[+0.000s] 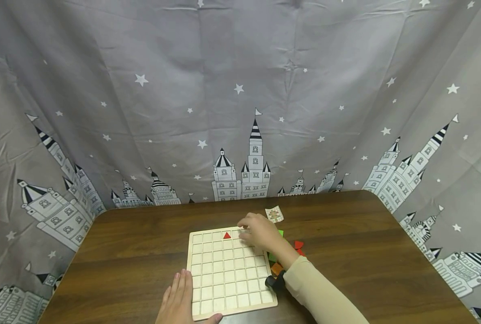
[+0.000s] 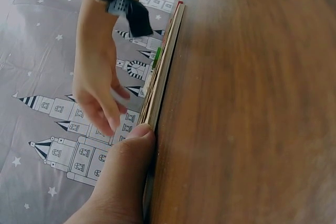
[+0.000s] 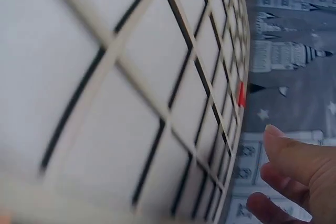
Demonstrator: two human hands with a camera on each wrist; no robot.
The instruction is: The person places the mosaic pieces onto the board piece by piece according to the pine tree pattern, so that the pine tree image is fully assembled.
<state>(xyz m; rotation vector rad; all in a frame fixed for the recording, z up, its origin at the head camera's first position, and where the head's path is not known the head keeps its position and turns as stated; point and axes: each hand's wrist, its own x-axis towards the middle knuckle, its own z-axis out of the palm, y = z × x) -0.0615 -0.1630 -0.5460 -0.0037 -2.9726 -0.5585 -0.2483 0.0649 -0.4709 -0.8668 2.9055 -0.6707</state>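
Observation:
A pale wooden grid board [image 1: 230,278] lies on the table, a red triangle [image 1: 227,235] in a cell of its far row. My left hand [image 1: 177,299] rests against the board's left side with fingers straight, its thumb [image 2: 131,150] at the near edge. Over the far right corner of the board, my right hand [image 1: 260,231] hovers, the fingers loosely bent. In the right wrist view, its thumb and fingers [image 3: 291,156] stand apart with nothing between them. The red triangle [image 3: 242,94] shows at the board's far edge there.
Right of the board lie green pieces [image 1: 272,258], an orange piece [image 1: 277,269] and red pieces [image 1: 298,245], partly hidden by the right arm. A small patterned card [image 1: 274,214] lies beyond the right hand. A grey castle-print curtain [image 1: 240,117] hangs behind the brown table [image 1: 366,252].

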